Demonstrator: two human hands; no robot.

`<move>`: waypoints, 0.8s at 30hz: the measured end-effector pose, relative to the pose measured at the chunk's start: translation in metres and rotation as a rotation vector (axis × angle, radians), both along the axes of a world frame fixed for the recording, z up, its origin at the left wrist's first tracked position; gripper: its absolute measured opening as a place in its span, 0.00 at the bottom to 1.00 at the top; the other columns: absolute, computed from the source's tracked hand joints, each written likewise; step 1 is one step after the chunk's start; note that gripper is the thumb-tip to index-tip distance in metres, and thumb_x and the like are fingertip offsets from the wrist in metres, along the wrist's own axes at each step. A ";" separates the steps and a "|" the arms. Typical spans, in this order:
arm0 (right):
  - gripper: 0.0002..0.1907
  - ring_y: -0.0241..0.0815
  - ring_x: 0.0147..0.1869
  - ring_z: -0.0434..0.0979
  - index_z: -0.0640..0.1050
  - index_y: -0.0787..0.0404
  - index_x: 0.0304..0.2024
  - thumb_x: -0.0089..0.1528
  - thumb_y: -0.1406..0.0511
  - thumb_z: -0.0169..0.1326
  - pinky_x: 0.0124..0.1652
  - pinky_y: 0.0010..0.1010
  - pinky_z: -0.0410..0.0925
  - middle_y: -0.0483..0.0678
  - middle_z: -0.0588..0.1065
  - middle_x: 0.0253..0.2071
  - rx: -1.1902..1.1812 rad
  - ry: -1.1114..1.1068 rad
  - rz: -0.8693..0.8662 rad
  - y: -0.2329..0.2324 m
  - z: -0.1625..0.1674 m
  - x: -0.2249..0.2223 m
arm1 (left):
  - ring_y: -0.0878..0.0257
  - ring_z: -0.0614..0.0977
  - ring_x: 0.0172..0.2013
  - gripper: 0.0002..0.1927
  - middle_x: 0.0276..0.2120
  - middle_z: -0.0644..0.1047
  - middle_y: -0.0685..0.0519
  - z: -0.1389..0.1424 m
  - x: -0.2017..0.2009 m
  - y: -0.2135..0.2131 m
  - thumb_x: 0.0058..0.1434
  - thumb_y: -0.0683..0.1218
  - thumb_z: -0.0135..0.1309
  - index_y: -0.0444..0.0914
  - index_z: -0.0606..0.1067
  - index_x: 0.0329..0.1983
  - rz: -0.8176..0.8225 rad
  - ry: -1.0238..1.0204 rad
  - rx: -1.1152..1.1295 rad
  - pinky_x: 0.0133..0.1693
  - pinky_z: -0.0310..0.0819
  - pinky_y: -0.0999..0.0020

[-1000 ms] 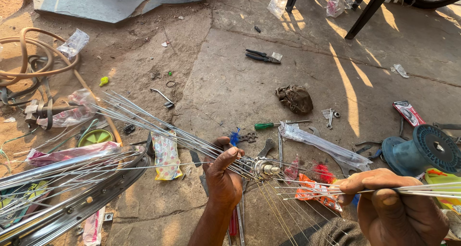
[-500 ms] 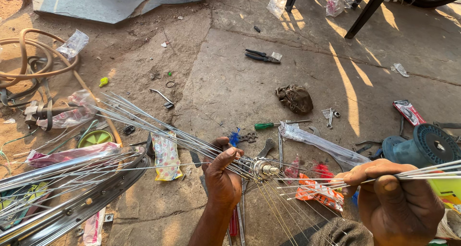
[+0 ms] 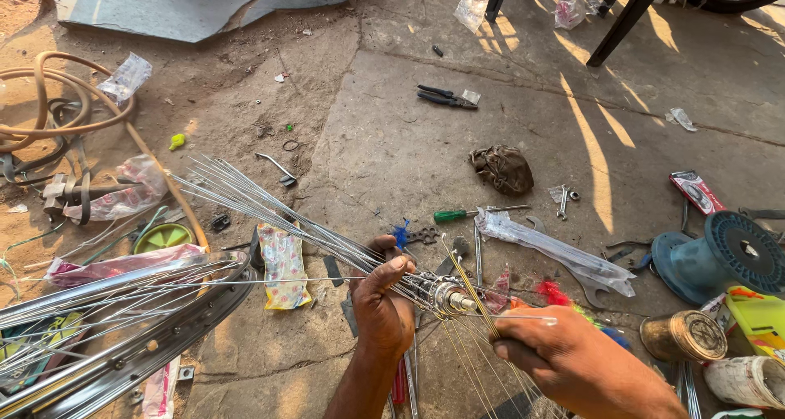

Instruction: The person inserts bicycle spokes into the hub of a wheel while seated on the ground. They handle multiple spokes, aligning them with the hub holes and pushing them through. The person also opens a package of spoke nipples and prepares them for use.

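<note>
Two hands work low in the view over a cracked concrete floor (image 3: 392, 141). The left hand (image 3: 383, 309) is closed around a wheel hub (image 3: 437, 292), thumb laid over the spokes where they meet it. A fan of thin steel spokes (image 3: 270, 210) spreads from the hub up and to the left, and more run down toward the bottom edge. The right hand (image 3: 572, 358) pinches a single spoke (image 3: 470, 292) between fingertips and thumb, just beside the hub's right end. A shiny wheel rim (image 3: 123, 337) lies at the lower left, some spokes reaching across it. Farther out on the floor lie a green-handled screwdriver (image 3: 466, 215), a pair of pliers (image 3: 441, 98), a crumpled brown rag (image 3: 503, 170) and a long clear plastic bag (image 3: 556, 251). A blue round machine part (image 3: 719, 255) sits at the right edge, with a brass-coloured tin (image 3: 683, 336) near it. A coiled hose (image 3: 49, 116) lies at the far left
</note>
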State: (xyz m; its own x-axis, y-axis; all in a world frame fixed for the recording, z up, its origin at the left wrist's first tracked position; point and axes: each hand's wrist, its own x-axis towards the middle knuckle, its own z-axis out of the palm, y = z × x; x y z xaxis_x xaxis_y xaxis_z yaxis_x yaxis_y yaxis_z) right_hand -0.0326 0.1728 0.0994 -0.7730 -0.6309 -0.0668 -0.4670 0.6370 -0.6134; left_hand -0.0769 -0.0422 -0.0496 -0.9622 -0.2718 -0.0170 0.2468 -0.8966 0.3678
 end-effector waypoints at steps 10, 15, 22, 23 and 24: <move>0.10 0.52 0.43 0.83 0.77 0.67 0.52 0.72 0.67 0.50 0.44 0.45 0.79 0.66 0.80 0.45 -1.134 0.014 -0.254 0.022 0.021 0.043 | 0.55 0.80 0.36 0.23 0.31 0.76 0.45 0.001 0.000 -0.002 0.52 0.33 0.59 0.25 0.72 0.52 0.006 -0.002 0.027 0.49 0.74 0.59; 0.13 0.55 0.50 0.81 0.72 0.68 0.55 0.70 0.67 0.50 0.49 0.46 0.75 0.72 0.79 0.48 -1.031 0.175 -0.426 0.004 0.015 0.057 | 0.54 0.80 0.37 0.23 0.31 0.76 0.44 0.002 0.002 -0.002 0.52 0.33 0.60 0.24 0.72 0.53 0.003 0.013 0.026 0.49 0.74 0.59; 0.10 0.53 0.52 0.83 0.73 0.70 0.56 0.78 0.68 0.48 0.60 0.46 0.76 0.69 0.79 0.46 -1.058 0.287 -0.354 -0.017 0.009 0.050 | 0.59 0.77 0.35 0.23 0.32 0.75 0.46 0.003 0.001 -0.003 0.51 0.33 0.60 0.26 0.72 0.52 0.015 0.018 -0.003 0.43 0.73 0.65; 0.10 0.54 0.51 0.83 0.72 0.71 0.55 0.77 0.68 0.48 0.60 0.47 0.76 0.70 0.79 0.45 -1.052 0.275 -0.397 -0.018 0.011 0.051 | 0.59 0.77 0.35 0.23 0.32 0.75 0.47 0.003 0.001 -0.003 0.52 0.33 0.61 0.26 0.72 0.53 0.023 0.014 -0.013 0.42 0.73 0.66; 0.10 0.55 0.51 0.83 0.72 0.72 0.54 0.77 0.68 0.47 0.60 0.49 0.77 0.70 0.78 0.45 -1.046 0.236 -0.449 -0.018 0.013 0.053 | 0.60 0.76 0.35 0.23 0.32 0.75 0.47 0.003 0.001 -0.003 0.52 0.33 0.61 0.26 0.72 0.53 0.033 0.010 -0.023 0.42 0.72 0.66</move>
State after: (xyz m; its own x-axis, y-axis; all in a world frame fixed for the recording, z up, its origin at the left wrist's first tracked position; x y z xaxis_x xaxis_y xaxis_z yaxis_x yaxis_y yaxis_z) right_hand 0.0203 0.1550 0.1127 -0.8647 0.0409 0.5006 -0.5008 0.0083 -0.8655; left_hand -0.0756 -0.0452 -0.0465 -0.9529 -0.3032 -0.0009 0.2794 -0.8793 0.3857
